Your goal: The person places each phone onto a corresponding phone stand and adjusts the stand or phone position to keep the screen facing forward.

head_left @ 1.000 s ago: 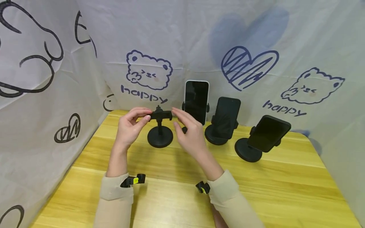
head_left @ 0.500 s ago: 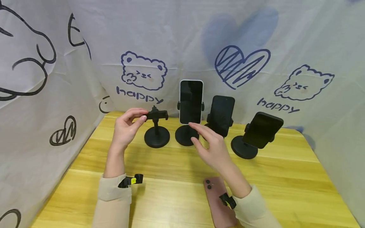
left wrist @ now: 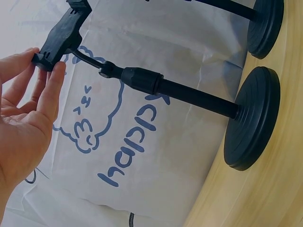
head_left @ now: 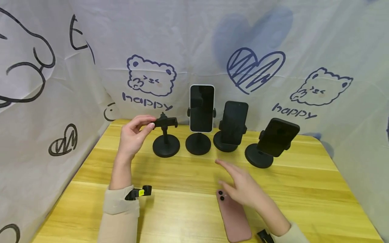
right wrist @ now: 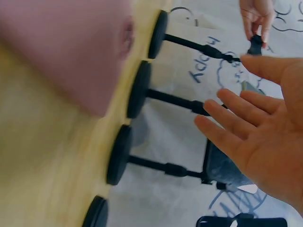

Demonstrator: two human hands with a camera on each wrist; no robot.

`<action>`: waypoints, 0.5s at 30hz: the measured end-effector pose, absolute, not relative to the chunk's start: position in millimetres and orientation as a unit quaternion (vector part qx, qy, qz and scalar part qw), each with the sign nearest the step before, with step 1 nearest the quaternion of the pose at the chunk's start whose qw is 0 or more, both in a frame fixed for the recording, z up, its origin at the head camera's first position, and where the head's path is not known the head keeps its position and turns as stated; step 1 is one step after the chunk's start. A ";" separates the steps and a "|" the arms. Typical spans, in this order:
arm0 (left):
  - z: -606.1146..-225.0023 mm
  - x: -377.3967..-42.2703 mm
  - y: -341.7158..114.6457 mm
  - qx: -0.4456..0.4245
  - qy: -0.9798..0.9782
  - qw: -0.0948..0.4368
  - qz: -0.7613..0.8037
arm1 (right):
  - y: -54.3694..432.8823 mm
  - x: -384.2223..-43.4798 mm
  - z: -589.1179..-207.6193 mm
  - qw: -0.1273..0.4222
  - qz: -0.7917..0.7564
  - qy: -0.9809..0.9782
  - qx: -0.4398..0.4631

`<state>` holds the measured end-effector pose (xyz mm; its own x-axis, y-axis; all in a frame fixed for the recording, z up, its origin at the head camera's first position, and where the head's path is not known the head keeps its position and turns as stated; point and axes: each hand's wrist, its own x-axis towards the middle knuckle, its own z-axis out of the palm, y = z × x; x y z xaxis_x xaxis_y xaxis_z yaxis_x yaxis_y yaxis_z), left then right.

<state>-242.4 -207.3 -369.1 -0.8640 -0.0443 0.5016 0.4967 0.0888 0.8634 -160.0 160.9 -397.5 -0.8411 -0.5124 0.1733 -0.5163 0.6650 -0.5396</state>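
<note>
My left hand (head_left: 133, 136) pinches the left end of the clamp on a black phone stand (head_left: 166, 146), the leftmost in the row. In the left wrist view the thumb and fingertips grip the clamp's end (left wrist: 47, 59), and no phone sits in it. My right hand (head_left: 243, 185) hovers over the upper part of a pink phone (head_left: 235, 219) lying back side up on the table. The right wrist view shows that hand (right wrist: 265, 127) with fingers extended, holding nothing, and the pink phone (right wrist: 66, 42) beside it.
Three more black stands hold phones: a white-framed phone (head_left: 202, 108) upright, a black phone (head_left: 234, 123) slightly tilted, and another black phone (head_left: 278, 137) tilted further at right. A cloth backdrop (head_left: 182, 40) with drawings rises behind the wooden table (head_left: 182, 182).
My right hand has moved away from the leftmost stand, rightward and toward me, to above the pink phone, which has come into view. The left hand keeps its grip on the clamp.
</note>
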 end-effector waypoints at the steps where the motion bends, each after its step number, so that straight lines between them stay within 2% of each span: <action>1: -369.0 -242.6 -207.6 -0.159 -0.709 0.207 -0.655 | 163.6 -159.3 -400.6 -0.016 0.290 -0.915 0.279; 10: -368.8 -241.6 -208.3 -0.159 -0.702 0.206 -0.663 | 180.7 -155.3 -425.0 -0.160 0.238 -0.915 0.282; 15: -369.9 -242.6 -208.7 -0.156 -0.707 0.205 -0.659 | 183.4 -152.2 -430.8 -0.210 0.227 -0.912 0.268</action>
<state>-242.6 -208.7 -369.9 -0.8673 -0.0491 0.4954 0.4906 0.0836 0.8673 -152.2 183.4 -430.8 -0.7676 -0.5852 -0.2616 -0.3941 0.7527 -0.5274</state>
